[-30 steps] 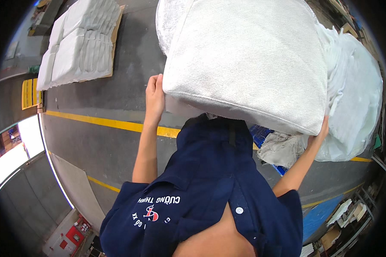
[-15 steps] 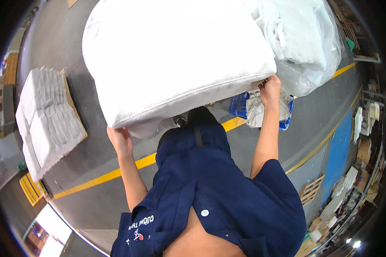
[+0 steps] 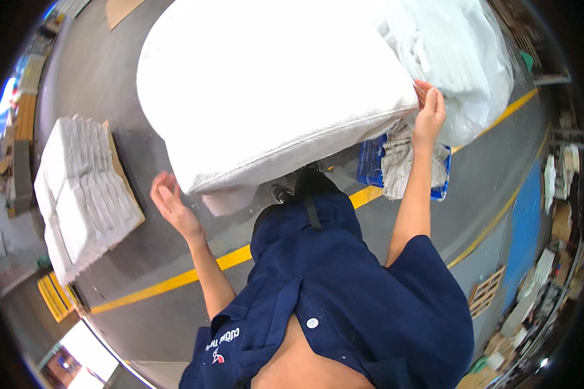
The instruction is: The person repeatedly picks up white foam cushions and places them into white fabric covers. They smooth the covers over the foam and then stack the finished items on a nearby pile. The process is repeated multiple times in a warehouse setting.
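Observation:
A large white cloth (image 3: 272,97) with a stitched hem along its near edge lies spread in front of me. It drapes over something whose top is hidden. Just off the near left corner, my left hand (image 3: 175,206) is open with its fingers apart, holding nothing. At the right corner my right hand (image 3: 429,120) rests against the cloth's side edge, its fingers extended and loosely parted. Under that corner stands a blue plastic crate (image 3: 371,162) with crumpled off-white cloths (image 3: 397,170) in it.
Behind my right hand sits a clear plastic bag (image 3: 464,123) of folded white cloths (image 3: 448,58). A tied stack of white folded cloths (image 3: 87,194) stands on the floor at the left. Yellow lines (image 3: 175,280) cross the grey floor. Shelving and boards line the far right.
My left hand has let go of the near left corner and moved out to the left, opening. My right hand has slid up along the right edge, its fingers loosening.

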Action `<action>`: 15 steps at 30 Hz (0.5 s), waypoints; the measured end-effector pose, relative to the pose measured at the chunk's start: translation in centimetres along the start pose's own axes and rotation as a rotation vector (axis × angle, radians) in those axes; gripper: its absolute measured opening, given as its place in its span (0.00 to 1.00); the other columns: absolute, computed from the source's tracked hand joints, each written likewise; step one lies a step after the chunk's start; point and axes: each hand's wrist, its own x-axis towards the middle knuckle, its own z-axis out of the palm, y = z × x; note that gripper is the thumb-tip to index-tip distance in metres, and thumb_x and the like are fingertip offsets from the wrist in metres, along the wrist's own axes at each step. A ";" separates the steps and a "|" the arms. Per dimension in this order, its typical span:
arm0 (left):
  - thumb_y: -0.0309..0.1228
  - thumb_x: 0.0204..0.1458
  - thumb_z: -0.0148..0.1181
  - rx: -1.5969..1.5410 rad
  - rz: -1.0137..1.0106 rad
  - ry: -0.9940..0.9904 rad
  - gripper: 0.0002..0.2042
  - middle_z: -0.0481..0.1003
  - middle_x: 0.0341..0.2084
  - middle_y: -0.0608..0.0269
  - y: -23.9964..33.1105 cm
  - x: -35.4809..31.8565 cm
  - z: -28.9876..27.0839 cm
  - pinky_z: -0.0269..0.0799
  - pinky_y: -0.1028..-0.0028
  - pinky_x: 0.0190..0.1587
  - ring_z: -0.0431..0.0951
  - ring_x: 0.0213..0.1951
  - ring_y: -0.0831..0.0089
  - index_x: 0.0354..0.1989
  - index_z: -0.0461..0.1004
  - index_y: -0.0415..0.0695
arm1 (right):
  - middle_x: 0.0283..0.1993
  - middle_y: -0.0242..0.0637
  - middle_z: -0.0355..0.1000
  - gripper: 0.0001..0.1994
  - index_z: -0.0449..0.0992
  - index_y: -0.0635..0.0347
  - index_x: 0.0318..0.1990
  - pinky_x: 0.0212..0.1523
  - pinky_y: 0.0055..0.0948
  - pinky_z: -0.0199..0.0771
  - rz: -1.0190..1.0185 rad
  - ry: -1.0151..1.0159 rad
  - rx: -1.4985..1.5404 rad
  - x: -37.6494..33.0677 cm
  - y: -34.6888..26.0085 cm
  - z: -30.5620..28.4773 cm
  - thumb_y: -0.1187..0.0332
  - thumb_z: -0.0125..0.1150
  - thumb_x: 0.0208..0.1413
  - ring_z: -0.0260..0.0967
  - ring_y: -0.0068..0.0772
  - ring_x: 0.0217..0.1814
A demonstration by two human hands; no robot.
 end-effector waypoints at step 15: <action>0.42 0.62 0.50 0.158 0.117 -0.098 0.29 0.60 0.67 0.46 3.1 -1.1 0.0 0.53 0.57 0.69 0.59 0.68 0.55 0.67 0.60 0.34 | 0.67 0.54 0.64 0.27 0.65 0.71 0.65 0.67 0.37 0.60 -0.087 -0.438 -0.709 2.5 -2.5 1.0 0.57 0.46 0.69 0.63 0.47 0.68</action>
